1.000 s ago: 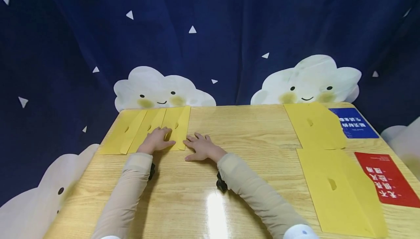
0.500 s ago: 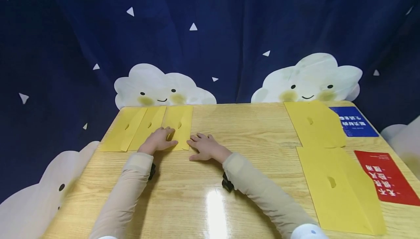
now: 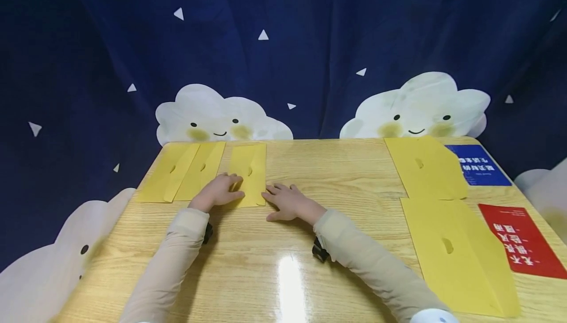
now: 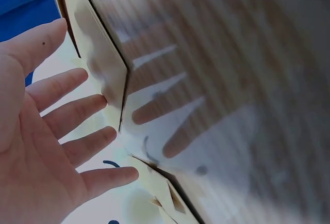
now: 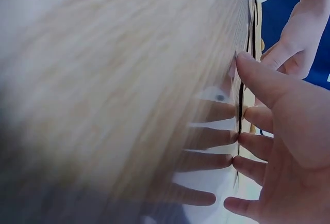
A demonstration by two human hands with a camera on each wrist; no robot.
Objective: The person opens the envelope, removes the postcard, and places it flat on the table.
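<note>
Three yellow paper envelopes lie at the table's far left: an outer one [image 3: 164,175], a middle one [image 3: 207,163] and a right one [image 3: 254,180], set apart from the others by a narrow strip of table. My left hand [image 3: 218,192] reaches over the left edge of the right envelope, partly covering it. Its fingers spread fairly straight in the left wrist view, beside a pale envelope [image 4: 103,59]. My right hand [image 3: 290,202] lies at that envelope's right edge. In the right wrist view, the right fingertips [image 5: 252,141] meet its thin edge; nothing is gripped.
Two larger yellow envelopes, a far one [image 3: 427,173] and a near one [image 3: 456,259], lie at the right. Beside them are a blue card [image 3: 480,168] and a red card [image 3: 524,242]. The glossy wooden table [image 3: 248,269] ends before a dark blue curtain [image 3: 305,57].
The right envelope has slid rightward, away from the middle one, and slightly nearer. My right hand has moved right along with it; my left hand has shifted only slightly right.
</note>
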